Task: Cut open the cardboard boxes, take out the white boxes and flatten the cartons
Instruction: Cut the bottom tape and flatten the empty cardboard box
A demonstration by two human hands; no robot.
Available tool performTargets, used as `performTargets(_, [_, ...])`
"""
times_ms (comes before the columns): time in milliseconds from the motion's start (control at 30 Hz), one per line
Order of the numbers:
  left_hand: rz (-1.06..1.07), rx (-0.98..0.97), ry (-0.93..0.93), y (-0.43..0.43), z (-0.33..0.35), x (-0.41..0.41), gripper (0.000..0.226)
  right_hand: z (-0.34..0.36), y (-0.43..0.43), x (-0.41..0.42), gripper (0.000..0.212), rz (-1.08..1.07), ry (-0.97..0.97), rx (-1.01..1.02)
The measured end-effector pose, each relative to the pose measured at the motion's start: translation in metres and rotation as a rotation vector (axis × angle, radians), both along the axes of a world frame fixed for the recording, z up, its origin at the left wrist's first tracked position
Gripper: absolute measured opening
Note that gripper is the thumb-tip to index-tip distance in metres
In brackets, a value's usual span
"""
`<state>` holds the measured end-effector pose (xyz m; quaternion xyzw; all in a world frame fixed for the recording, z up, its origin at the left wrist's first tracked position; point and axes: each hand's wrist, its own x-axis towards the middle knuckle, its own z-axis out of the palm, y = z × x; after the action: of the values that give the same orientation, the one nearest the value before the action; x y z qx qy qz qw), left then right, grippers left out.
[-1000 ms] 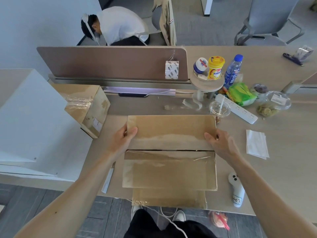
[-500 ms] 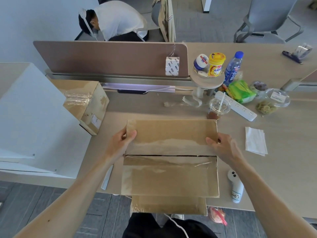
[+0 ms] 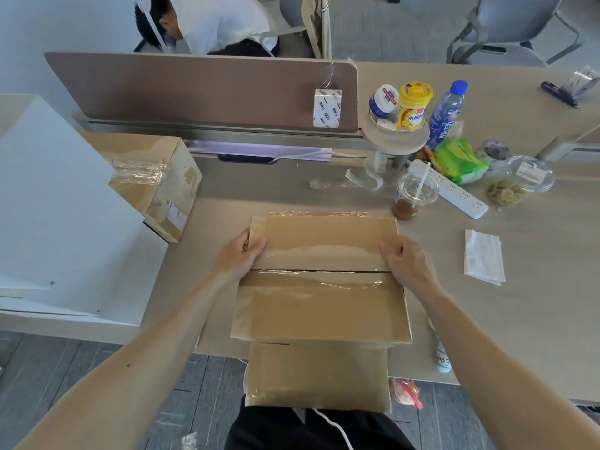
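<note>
A brown taped carton (image 3: 321,306) stands at the desk's near edge, its two top flaps meeting at a dark cut seam. My left hand (image 3: 238,254) grips the left edge of the far flap, thumb on top. My right hand (image 3: 406,261) grips the same flap's right edge. The carton's front face hangs over the desk edge toward my lap. A second carton (image 3: 156,180) wrapped in clear film sits at the left. A large white box (image 3: 55,216) stands further left.
A plastic cup with a straw (image 3: 414,196), a power strip (image 3: 454,193), snacks and bottles crowd the back right. A white napkin (image 3: 483,258) lies right of the carton. A white handheld tool (image 3: 443,358) lies under my right forearm. A person sits behind the desk divider (image 3: 201,89).
Both hands have closed tighter round the far flap's side edges. The view has shifted down a little, showing more of the carton's front face.
</note>
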<state>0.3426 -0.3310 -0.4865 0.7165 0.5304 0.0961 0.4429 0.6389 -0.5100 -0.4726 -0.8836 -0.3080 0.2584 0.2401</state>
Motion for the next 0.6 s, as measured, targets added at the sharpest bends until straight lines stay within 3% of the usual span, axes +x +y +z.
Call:
performTargets(100, [0.024,0.001,-0.007,0.005,-0.003,0.002,0.029,-0.003,0.007,-0.008,0.029,-0.019,-0.030,-0.041])
performTargets(233, [0.067,-0.058,-0.029,0.006,-0.011,-0.016,0.040,-0.001,0.015,-0.025,0.057,0.055,-0.182,0.001])
performTargets(333, [0.168,-0.070,0.012,0.003,-0.025,-0.045,0.040,0.000,0.029,-0.045,0.063,0.211,-0.341,0.076])
performTargets(500, [0.322,-0.084,0.182,-0.005,-0.054,-0.103,0.028,-0.006,0.065,-0.101,0.057,0.444,-0.245,0.175])
performTargets(600, [0.342,-0.096,0.305,-0.015,-0.073,-0.127,0.032,-0.014,0.077,-0.126,0.053,0.531,-0.240,0.211])
